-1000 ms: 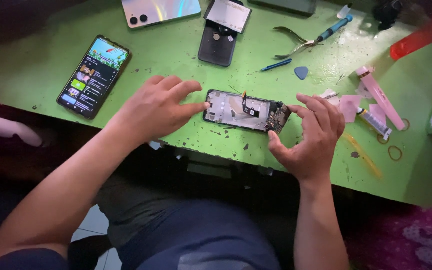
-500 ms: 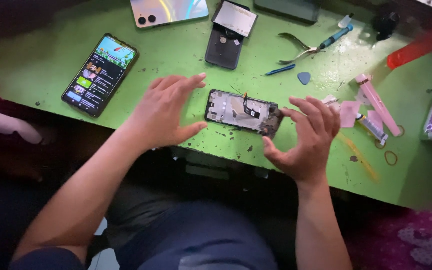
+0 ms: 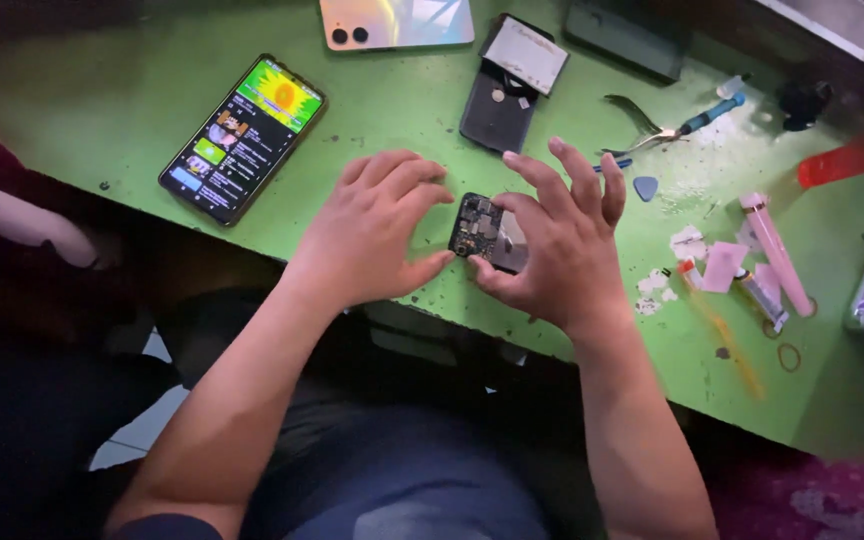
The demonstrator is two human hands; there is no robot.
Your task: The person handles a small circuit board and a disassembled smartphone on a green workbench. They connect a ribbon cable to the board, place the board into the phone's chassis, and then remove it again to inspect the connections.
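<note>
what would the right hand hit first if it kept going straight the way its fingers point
The right hand has fingers pointing up and away across the green table. First in that line is probably the dark rectangular phone back panel, though depth is unclear.

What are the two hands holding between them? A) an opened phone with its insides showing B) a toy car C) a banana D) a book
A: the left hand and the right hand both grip a small opened phone with dark circuit parts showing, above the green table.
</note>
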